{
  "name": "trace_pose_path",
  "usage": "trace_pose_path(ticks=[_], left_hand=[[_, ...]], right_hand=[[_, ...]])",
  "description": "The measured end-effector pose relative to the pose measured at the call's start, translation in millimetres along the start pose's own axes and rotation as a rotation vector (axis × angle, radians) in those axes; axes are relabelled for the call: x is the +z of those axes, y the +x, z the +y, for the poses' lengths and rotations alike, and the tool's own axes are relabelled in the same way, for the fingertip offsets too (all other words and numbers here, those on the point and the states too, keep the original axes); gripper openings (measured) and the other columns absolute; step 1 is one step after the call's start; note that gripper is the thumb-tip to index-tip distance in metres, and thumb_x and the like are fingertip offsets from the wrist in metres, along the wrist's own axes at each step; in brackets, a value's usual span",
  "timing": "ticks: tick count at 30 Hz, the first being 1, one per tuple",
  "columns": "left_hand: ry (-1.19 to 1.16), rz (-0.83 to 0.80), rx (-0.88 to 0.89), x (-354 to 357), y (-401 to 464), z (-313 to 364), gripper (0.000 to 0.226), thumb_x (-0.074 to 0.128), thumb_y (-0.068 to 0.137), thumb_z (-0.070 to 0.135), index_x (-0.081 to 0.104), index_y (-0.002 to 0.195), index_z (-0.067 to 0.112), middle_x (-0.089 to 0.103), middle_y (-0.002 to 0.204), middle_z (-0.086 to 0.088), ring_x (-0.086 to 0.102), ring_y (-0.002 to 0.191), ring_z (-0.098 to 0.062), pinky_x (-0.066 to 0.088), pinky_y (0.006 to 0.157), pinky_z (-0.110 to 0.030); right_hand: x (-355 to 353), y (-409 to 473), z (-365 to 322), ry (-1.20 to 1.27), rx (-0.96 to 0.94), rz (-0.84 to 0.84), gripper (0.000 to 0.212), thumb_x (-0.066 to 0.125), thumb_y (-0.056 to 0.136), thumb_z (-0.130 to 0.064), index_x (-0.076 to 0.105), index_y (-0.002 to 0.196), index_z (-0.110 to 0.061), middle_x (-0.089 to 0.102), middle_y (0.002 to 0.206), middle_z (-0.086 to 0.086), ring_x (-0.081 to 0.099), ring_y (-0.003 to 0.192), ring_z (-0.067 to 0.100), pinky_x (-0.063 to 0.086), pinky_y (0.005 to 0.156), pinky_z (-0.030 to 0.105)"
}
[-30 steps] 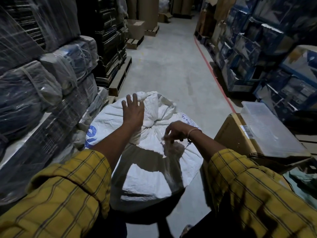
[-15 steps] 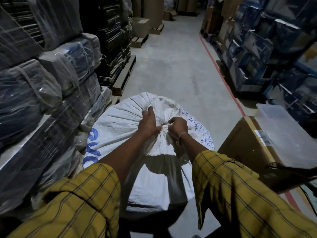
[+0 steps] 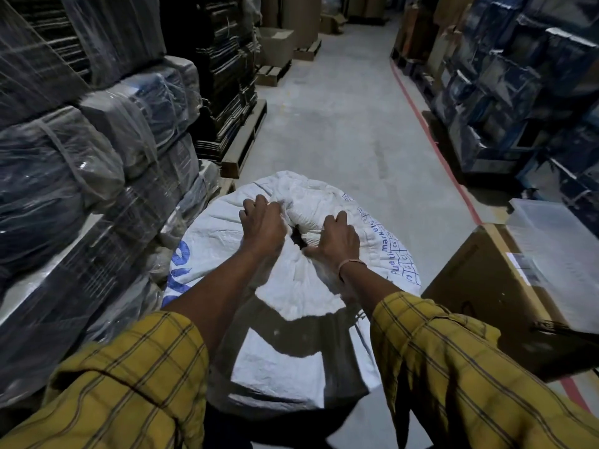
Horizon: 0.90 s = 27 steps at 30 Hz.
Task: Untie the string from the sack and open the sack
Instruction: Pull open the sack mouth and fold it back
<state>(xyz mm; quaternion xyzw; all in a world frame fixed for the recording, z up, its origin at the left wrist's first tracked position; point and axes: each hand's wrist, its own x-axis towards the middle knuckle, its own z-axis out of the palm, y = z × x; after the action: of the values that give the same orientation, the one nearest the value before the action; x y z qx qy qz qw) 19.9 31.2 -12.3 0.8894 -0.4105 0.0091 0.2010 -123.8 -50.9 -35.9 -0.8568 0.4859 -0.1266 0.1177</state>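
A big white woven sack with blue print stands on the floor right in front of me. Its gathered mouth sits at the top, and a small dark gap shows in the middle of the folds. My left hand grips the bunched fabric on the left of that gap. My right hand, with a thin band on the wrist, grips the fabric on the right side. The two hands are a little apart. I see no string around the neck or in either hand.
Plastic-wrapped bundles are stacked close on the left, pressing against the sack. A brown cardboard box with a clear plastic bin on it stands at the right. A grey concrete aisle with a red line runs ahead between pallets.
My left hand came down from flat on the sack top and gripped the neck. My right hand moved up to it. Both hands have since spread apart, and a dark gap has appeared.
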Motion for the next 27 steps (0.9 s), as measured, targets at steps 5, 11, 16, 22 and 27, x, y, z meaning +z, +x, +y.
trace_pose_path(ticks=[5, 11, 16, 22, 27], left_hand=[[0.181, -0.198, -0.066, 1, -5, 7, 0.085, 0.077, 0.074, 0.066, 0.053, 0.143, 0.021, 0.041, 0.147, -0.014, 0.036, 0.136, -0.037, 0.029, 0.110, -0.047], [0.252, -0.324, 0.001, 10, -10, -16, 0.099, 0.070, 0.090, 0.041, 0.007, 0.164, 0.020, -0.009, 0.174, -0.015, 0.022, 0.150, -0.049, 0.021, 0.118, -0.061], [0.268, -0.318, 0.069, 0, -16, -16, 0.102, 0.071, 0.086, 0.017, 0.005, 0.164, 0.022, -0.010, 0.175, -0.012, 0.022, 0.148, -0.049, 0.023, 0.117, -0.058], [0.314, -0.242, 0.219, -10, -15, -32, 0.090, 0.059, 0.091, 0.005, 0.008, 0.163, 0.025, 0.002, 0.175, -0.012, 0.036, 0.140, -0.048, 0.033, 0.112, -0.056], [0.065, -0.375, 0.336, -35, -7, -62, 0.100, 0.059, 0.090, -0.005, 0.002, 0.164, 0.031, -0.008, 0.176, -0.012, 0.049, 0.141, -0.047, 0.049, 0.100, -0.051]], right_hand=[[11, 9, -2, 0.164, 0.077, -0.178, 0.114, 0.087, 0.046, -0.069, 0.046, 0.131, -0.007, 0.038, 0.136, 0.015, 0.053, 0.118, 0.041, 0.050, 0.097, 0.046], [17, 10, -10, 0.185, 0.162, -0.086, 0.086, 0.090, 0.064, -0.046, 0.047, 0.127, -0.005, 0.033, 0.138, 0.017, 0.061, 0.106, 0.042, 0.052, 0.086, 0.042], [4, 3, -8, 0.124, 0.123, -0.068, 0.058, 0.079, 0.079, -0.024, 0.049, 0.125, -0.004, 0.043, 0.132, 0.020, 0.065, 0.101, 0.042, 0.051, 0.083, 0.040], [-35, 11, -3, 0.174, 0.074, -0.049, 0.045, 0.076, 0.078, -0.021, 0.063, 0.117, -0.002, 0.067, 0.118, 0.022, 0.064, 0.114, 0.038, 0.051, 0.090, 0.037], [-79, 34, 16, 0.454, 0.392, 0.023, 0.003, 0.060, 0.085, -0.006, 0.058, 0.087, -0.006, 0.062, 0.098, 0.020, 0.065, 0.104, 0.037, 0.044, 0.073, 0.031]])
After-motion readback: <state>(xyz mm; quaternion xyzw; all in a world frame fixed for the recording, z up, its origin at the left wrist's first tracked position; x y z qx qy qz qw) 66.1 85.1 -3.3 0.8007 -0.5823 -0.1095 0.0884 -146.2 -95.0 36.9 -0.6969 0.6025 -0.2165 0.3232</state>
